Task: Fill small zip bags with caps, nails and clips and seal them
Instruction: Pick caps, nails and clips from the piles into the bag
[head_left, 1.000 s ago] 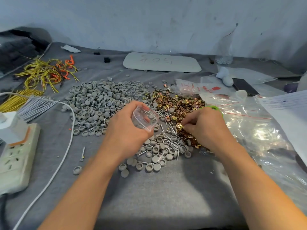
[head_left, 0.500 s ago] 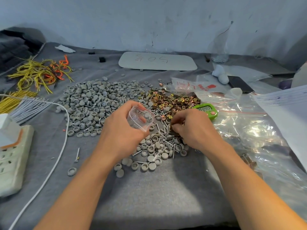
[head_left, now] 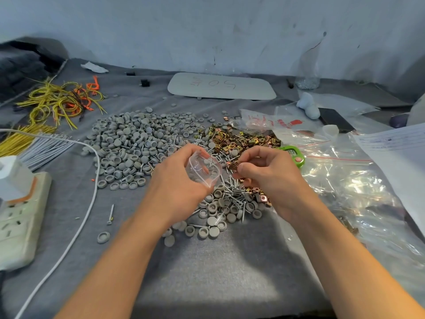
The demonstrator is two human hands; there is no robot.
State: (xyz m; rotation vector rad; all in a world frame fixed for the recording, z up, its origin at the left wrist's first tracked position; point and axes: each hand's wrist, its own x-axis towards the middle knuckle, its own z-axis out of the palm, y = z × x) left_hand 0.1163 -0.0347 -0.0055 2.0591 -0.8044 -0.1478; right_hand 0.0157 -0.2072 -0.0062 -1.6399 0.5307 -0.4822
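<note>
While left hand (head_left: 177, 180) grips the open zip bag (head_left: 203, 168), right hand (head_left: 271, 178) pinches clips (head_left: 233, 165) — caps (head_left: 212, 219), nails (head_left: 231, 196) heaped beneath.

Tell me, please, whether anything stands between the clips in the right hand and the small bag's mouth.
Nothing visible does. The right hand pinches the clips just beside the small zip bag, whose mouth the left hand holds open; only air separates them.

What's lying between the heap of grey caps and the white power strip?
In the head view, a white cable runs over the grey cloth between the grey caps and the power strip.
</note>
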